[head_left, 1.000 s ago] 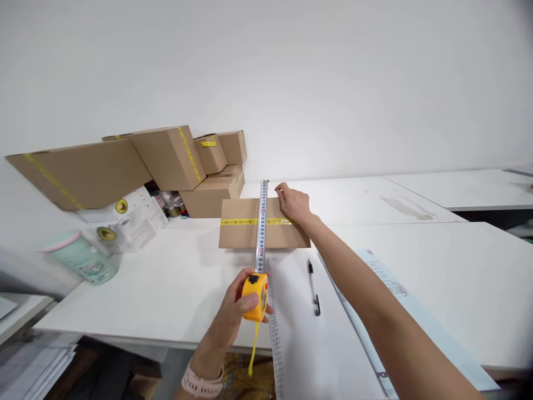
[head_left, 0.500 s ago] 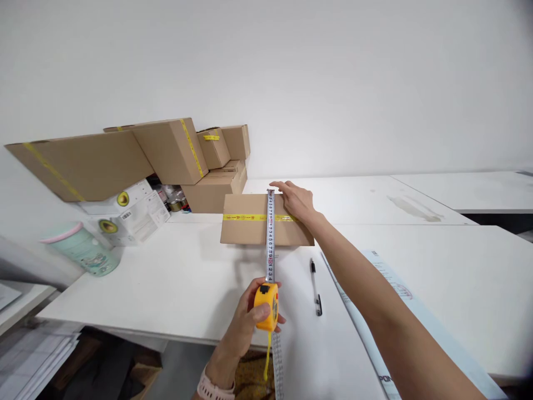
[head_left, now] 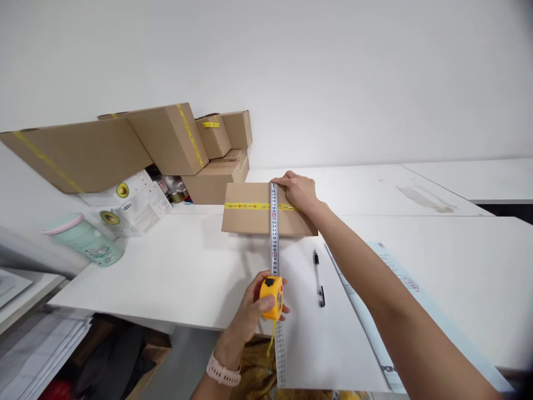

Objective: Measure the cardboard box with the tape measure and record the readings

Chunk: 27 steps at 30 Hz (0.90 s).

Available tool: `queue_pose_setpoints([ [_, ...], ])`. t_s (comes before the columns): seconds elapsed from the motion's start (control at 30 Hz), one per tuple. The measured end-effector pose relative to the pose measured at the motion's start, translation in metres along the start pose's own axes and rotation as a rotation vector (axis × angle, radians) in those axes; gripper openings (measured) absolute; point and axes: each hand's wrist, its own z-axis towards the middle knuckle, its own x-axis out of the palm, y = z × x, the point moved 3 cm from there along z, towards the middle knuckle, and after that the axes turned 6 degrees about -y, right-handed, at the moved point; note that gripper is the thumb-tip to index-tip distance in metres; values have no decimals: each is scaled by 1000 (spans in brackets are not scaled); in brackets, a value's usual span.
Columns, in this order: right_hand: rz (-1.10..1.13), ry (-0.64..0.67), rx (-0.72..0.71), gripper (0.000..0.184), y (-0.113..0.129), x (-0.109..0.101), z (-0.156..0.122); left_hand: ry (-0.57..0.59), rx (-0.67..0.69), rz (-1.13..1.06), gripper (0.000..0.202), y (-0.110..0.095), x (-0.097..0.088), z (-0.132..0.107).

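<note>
A yellow tape measure [head_left: 271, 297] is gripped in my left hand [head_left: 250, 311], in front of a brown cardboard box [head_left: 247, 221] on the white table. Its silver blade [head_left: 273, 228] stretches away from me across the top of the box, over a band of yellow tape. At the far edge of the box, fingers of my right hand [head_left: 300, 190] press the blade's end; the rest of that hand lies over the box's right side.
A black-capped pen [head_left: 318, 278] rests on a white spiral notepad [head_left: 328, 344], beside pale blue sheets [head_left: 410, 294]. Several cardboard boxes [head_left: 166, 139] are stacked at the back left, near a mint tumbler [head_left: 89, 241] and white avocado-printed boxes [head_left: 139, 205].
My right index finger has come down onto the blade's end at the box's far edge. The view has shifted slightly. The tape measure remains in my left hand.
</note>
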Motion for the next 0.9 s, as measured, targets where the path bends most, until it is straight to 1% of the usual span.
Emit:
queue_pose_setpoints([
  [0.2,-28,1,-2,51,1,1,1,84,6,-72,59,-4,-26,3],
  [0.33,-30,-3,5,52,2,0,1,140,4,-96,62,-1,-35,6],
  [0.57,-19,-12,6,51,0,3,1,164,14,-105,66,7,-39,10],
  [0.73,-20,-31,0,50,-1,6,1,154,-6,-104,65,5,-39,10],
  [0.9,-30,-13,5,50,0,3,0,136,10,-88,66,3,-37,9],
])
